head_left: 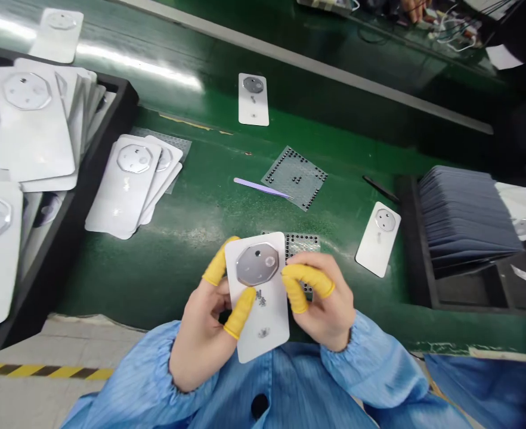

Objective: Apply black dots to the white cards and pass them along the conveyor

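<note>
My left hand [213, 322], with yellow finger cots on thumb and forefinger, grips a white phone back cover [263, 339] by its left side. The cover is tilted up toward me, with a grey octagonal camera window [250, 268] near its top. At the cover's right edge, my right hand [323, 298] has its yellow-cotted thumb and forefinger pinched together. Whatever is between those fingertips is too small to make out. Partly hidden behind the cover and right hand lies a clear sheet of small black dots [305, 244]. Purple tweezers [258, 187] rest farther back, touching a second dotted sheet [296, 179].
Stacked covers [124, 190] lie at left beside a black tray [124, 101] holding more. Single covers lie at the back [253, 110] and right [379, 238]. Grey sheets [464, 214] fill part of a right-hand black tray [428, 286], near black tweezers [379, 187]. Another person's hand [415, 9] shows far back.
</note>
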`<state>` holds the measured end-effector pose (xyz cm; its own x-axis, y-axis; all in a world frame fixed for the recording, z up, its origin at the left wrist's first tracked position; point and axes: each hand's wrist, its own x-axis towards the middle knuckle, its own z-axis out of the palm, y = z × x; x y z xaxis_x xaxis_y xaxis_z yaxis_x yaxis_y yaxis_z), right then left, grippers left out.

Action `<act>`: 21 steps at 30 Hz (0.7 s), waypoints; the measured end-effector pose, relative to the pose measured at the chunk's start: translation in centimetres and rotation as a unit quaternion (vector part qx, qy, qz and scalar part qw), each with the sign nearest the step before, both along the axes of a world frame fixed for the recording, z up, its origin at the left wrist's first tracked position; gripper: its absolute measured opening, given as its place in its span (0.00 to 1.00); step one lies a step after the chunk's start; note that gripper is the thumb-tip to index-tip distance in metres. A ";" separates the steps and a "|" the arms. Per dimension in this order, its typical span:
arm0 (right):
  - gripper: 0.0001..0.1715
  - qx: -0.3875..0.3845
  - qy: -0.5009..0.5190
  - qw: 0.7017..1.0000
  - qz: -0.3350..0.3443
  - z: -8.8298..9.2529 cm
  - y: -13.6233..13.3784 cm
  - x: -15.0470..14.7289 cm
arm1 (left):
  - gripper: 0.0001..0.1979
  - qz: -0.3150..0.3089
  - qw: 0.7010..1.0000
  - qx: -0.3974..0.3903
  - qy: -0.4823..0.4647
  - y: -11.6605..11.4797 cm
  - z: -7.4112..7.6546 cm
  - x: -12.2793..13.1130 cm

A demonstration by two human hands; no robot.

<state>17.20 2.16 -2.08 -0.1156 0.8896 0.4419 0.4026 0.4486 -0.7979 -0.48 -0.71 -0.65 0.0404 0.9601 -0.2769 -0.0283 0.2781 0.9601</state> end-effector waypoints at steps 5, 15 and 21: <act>0.21 0.101 -0.152 0.983 0.026 0.2 -1.3 0.1 | 0.17 -0.001 0.998 0.066 0.004 0.1 0.1 1.3; 0.15 0.148 -0.209 0.966 0.043 0.6 -1.6 0.3 | 0.26 0.000 0.987 0.158 0.010 0.0 0.1 1.6; 0.15 0.139 -0.202 0.967 0.064 0.6 -1.4 0.7 | 0.21 -0.004 0.986 0.160 0.042 0.1 0.1 1.7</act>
